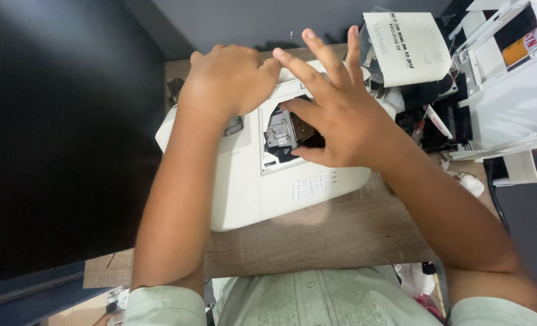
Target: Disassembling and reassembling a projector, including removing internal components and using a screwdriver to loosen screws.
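Observation:
A white projector (250,193) lies on a wooden table (341,235) with a rectangular hatch open in its top. Inside the opening sits a dark grey lamp module (279,134). My right hand (335,115) is over the opening, thumb and a finger pinching the module while the other fingers spread upward. My left hand (229,75) rests curled on the far top edge of the projector, pressing on its casing.
A white sheet of paper (410,45) lies over dark electronic parts (431,115) at the back right. White plastic casing pieces (516,102) stand at the far right. A dark wall (57,133) fills the left side. Crumpled white tissue (469,183) lies by my right forearm.

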